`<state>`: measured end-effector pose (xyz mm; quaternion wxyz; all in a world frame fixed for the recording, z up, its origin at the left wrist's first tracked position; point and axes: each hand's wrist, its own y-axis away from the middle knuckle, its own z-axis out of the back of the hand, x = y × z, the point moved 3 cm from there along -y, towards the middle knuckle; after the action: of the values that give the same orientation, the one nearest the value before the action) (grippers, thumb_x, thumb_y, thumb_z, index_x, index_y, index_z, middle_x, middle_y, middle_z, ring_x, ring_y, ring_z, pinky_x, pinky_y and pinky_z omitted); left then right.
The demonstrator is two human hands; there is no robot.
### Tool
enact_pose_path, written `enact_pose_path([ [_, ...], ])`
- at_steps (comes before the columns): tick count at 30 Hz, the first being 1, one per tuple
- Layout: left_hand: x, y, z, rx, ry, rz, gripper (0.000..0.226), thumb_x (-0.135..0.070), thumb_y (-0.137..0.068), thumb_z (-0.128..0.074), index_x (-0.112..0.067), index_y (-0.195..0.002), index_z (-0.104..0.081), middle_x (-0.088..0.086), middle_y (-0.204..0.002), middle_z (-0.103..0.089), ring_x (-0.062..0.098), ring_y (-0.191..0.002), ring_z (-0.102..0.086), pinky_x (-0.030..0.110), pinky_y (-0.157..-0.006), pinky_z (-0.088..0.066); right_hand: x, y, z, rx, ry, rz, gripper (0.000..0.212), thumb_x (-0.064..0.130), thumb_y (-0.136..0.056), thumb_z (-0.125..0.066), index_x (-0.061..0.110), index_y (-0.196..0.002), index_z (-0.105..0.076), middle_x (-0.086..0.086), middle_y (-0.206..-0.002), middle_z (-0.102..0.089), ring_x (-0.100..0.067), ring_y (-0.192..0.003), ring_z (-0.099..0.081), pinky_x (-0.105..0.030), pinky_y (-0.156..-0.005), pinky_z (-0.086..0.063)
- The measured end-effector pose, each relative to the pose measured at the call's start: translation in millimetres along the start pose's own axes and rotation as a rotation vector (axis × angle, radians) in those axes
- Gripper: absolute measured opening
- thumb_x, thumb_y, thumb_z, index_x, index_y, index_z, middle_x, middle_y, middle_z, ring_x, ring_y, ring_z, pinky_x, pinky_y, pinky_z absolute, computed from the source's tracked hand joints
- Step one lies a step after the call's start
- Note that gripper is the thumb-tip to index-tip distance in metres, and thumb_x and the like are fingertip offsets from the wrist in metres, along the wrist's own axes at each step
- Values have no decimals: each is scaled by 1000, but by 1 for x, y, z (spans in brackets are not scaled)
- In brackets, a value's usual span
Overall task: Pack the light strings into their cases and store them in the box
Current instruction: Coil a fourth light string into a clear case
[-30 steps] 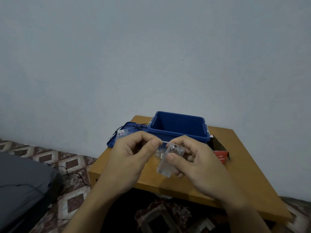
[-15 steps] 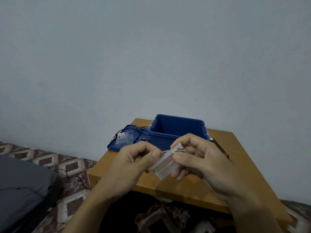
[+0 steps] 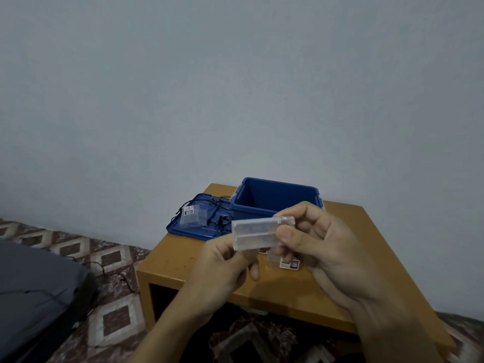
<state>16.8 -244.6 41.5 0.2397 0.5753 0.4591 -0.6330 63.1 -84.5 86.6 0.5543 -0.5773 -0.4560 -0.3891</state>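
Head view, and the action is right in the middle: a clear rectangular plastic case (image 3: 258,233) is held up in the air above the wooden table (image 3: 183,260), just in front of the open blue plastic box (image 3: 275,199). The right hand (image 3: 324,247) pinches its right end between thumb and fingers. The left hand (image 3: 222,265) has curled fingers clamped on the lower left corner. So both hands are on it, one at each end.

How will it handle? Light by the look of it, stiff and thin-walled. It seems smooth enough to slip, and it would likely crack or pop open if squeezed on the broad faces. The best hold is at the short ends or along the long edges, as here. I cannot tell whether a string is inside; the wall looks frosted.

Now the count. Three cases are in sight: this one, a second clear labelled case (image 3: 192,218) on the flat blue lid (image 3: 183,231) left of the box, and a third labelled case (image 3: 288,263) half hidden on the table behind the hands. There is one box and one lid.

One black light string (image 3: 221,219) lies loosely tangled on the lid beside the second case. It looks soft, limp and prone to snagging, so gather it in loops, not by one end. A thin dark cable (image 3: 110,269) lies on the patterned floor (image 3: 65,247), and I cannot tell whether it is another string.
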Motion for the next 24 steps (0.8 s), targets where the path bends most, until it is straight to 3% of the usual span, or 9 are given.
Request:
enact_pose_path([
  [6,-4,2,-15,38,-141,-31,26,-33,-97,-54,-17,-92,-74,4,-63,-61,10,-46,-37,19,-46,-31,-10,-7,2,-231,-76,58,31,15,-71,-76,4,-99,-68,-9,-73,-68,-20,-64,-64,-25,-58,-56],
  [13,-22,6,-15,88,-453,-16,23,-27,-104,-49,-27,-105,-73,-6,-59,-61,-4,-46,-45,9,-51,-34,-14,-4,4,-309,106,81,32,28,-75,-76,13,-103,-68,-9,-90,-75,-19,-74,-68,-31,-65,-56],
  [17,-31,9,-14,136,-560,7,26,-27,-105,-47,-32,-115,-70,-4,-62,-66,-3,-47,-47,10,-53,-37,-13,-2,5,-300,334,113,15,24,-88,-74,24,-100,-66,1,-97,-76,-15,-90,-73,-31,-70,-59],
  [20,-38,8,-11,160,-622,29,26,-30,-104,-49,-20,-109,-73,-2,-66,-71,-1,-48,-48,12,-53,-38,-12,0,6,-280,489,166,15,21,-91,-73,29,-99,-63,13,-97,-72,-6,-98,-70,-27,-80,-60],
  [24,-48,6,-2,144,-571,116,26,-35,-98,-60,-19,-84,-76,-3,-58,-66,3,-44,-45,14,-47,-36,-10,3,8,-263,596,162,18,19,-90,-74,30,-97,-62,22,-96,-69,0,-96,-69,-23,-83,-59],
])
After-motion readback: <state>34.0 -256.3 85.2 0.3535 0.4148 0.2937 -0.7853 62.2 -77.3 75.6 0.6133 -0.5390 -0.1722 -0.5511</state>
